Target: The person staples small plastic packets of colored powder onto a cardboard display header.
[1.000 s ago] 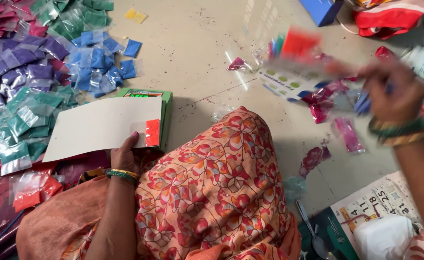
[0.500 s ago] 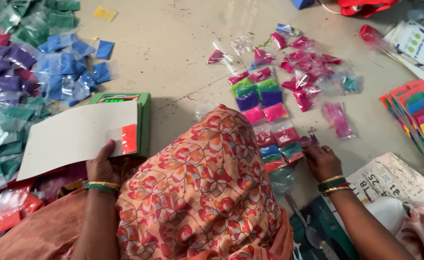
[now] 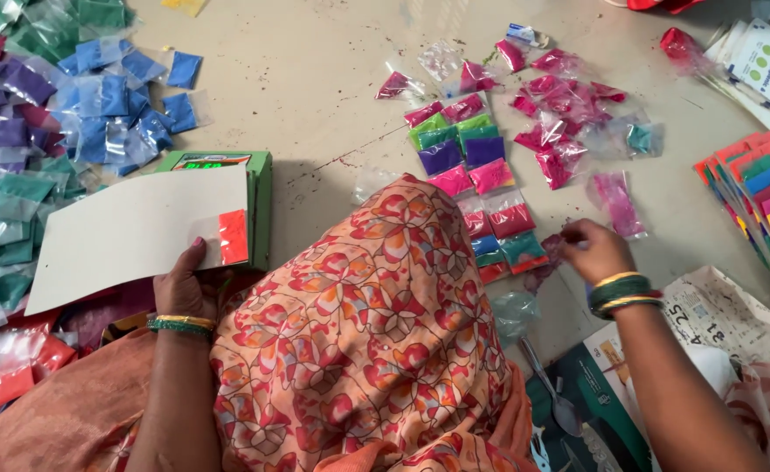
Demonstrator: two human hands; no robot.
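Cardboard sheet, pale and blank, lies tilted at the left middle of the frame, and your left hand grips its lower right corner, thumb pressed on top beside an orange-red packet fixed at that edge. Under the sheet's upper right corner sits a green box. Your knee, draped in orange floral cloth, fills the lower centre. Across the far left of the floor spreads a heap of blue, purple and teal powder packets.

At the right edge, a fan of finished multicolour cards lies well apart from your hands. Upper centre-right holds a loose scatter of pink packets, and just below it a neat strip of packets in pink, green, purple and red runs down toward your knee. Your right hand, fingers curled together, rests on the floor just right of that strip's lower end; you cannot tell whether it pinches a packet. A metal spoon lies near the lower centre-right.
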